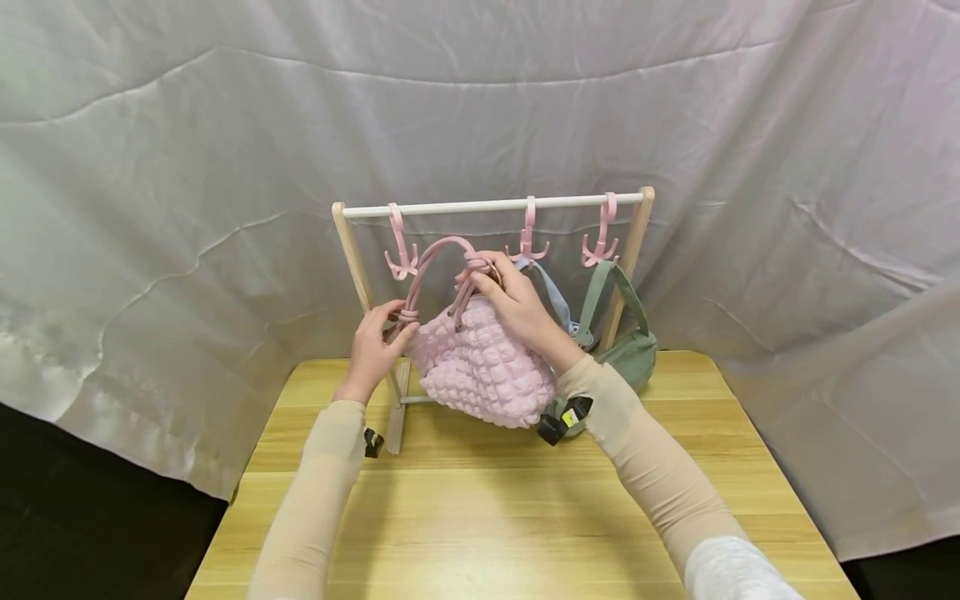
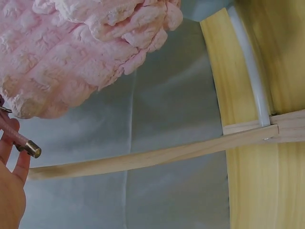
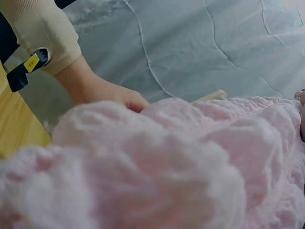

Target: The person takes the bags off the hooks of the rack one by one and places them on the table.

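Note:
A puffy, quilted pink handbag [image 1: 491, 367] hangs tilted between my hands, in front of a rack. My left hand [image 1: 371, 350] pinches the knotted left end of its pink cord handle [image 1: 450, 240]. In the left wrist view, a brass-coloured cord tip [image 2: 32, 149] pokes out beside the fingers. My right hand [image 1: 521, 308] grips the handle's right knot, above the bag's opening. The handle's arch rises near the leftmost pink hook [image 1: 397, 250]; whether they touch I cannot tell. Pink fabric fills most of the right wrist view and covers the right hand's fingers there.
The rack's white bar [image 1: 465, 207] runs between wooden side posts. From the middle pink hook [image 1: 529, 233] hangs a light blue strap [image 1: 553, 292], mostly hidden. A green bag [image 1: 637, 358] hangs below the right pink hook [image 1: 602, 233]. Grey curtain surrounds the wooden table [image 1: 480, 517].

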A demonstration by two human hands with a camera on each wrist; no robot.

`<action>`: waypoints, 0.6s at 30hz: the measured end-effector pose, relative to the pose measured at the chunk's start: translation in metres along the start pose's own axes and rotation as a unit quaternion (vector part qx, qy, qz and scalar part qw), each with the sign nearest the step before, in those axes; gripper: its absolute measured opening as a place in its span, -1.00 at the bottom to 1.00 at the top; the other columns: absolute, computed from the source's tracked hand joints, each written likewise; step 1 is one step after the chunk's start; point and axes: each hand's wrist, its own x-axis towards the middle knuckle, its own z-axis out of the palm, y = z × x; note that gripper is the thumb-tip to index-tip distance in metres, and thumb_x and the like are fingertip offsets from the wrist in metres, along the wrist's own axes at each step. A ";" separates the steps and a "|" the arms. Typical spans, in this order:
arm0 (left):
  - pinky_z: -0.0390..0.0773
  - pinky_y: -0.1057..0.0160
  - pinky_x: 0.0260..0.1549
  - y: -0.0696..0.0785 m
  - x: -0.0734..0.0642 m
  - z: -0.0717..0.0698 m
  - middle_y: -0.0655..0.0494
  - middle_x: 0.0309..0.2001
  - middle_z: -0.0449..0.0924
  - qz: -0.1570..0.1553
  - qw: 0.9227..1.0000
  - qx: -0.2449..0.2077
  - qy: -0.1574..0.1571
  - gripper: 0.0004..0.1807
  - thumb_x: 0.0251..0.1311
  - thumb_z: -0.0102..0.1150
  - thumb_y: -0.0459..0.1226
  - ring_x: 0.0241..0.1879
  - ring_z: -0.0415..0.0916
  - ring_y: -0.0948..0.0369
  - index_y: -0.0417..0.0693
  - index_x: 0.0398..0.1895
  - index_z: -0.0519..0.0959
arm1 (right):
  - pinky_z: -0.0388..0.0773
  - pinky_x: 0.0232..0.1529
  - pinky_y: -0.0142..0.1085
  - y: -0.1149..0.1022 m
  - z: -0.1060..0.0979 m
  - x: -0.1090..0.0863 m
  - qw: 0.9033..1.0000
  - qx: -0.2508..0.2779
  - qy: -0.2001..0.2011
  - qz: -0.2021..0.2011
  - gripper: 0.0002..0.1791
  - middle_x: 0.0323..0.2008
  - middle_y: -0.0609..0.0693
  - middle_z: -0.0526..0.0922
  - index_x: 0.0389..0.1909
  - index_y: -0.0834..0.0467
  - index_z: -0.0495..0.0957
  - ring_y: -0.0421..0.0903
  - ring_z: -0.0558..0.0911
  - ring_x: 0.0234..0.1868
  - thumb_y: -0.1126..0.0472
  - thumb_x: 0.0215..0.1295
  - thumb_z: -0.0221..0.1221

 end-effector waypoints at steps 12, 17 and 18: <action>0.59 0.00 -0.05 -0.002 -0.002 0.000 -0.19 -0.07 0.64 -0.007 1.000 0.009 0.014 -0.58 0.15 0.36 -0.23 -0.07 0.59 -0.04 -0.14 0.08 0.56 | 0.54 0.11 -0.31 -0.001 0.000 0.000 1.000 0.007 -0.002 -0.002 -0.70 -0.08 0.29 0.64 0.16 0.32 0.34 0.10 0.65 0.00 0.31 0.51 -0.10; 0.62 0.28 -0.02 -0.003 -0.002 -0.003 -0.19 -0.04 0.63 -0.004 0.999 -0.021 0.040 -0.62 0.14 0.35 -0.32 -0.07 0.61 -0.02 -0.21 0.04 0.57 | 0.55 0.11 -0.30 0.000 0.000 -0.001 1.000 0.007 0.002 0.003 -0.69 -0.08 0.30 0.65 0.17 0.33 0.35 0.11 0.65 0.00 0.33 0.50 -0.09; 0.60 0.36 -0.01 -0.003 -0.003 -0.005 -0.18 -0.04 0.63 -0.002 0.999 -0.022 0.047 -0.63 0.14 0.34 -0.33 -0.07 0.61 -0.02 -0.21 0.03 0.57 | 0.55 0.11 -0.29 0.001 0.000 -0.001 1.000 0.005 0.003 0.005 -0.69 -0.08 0.30 0.65 0.17 0.33 0.35 0.12 0.65 0.00 0.33 0.50 -0.09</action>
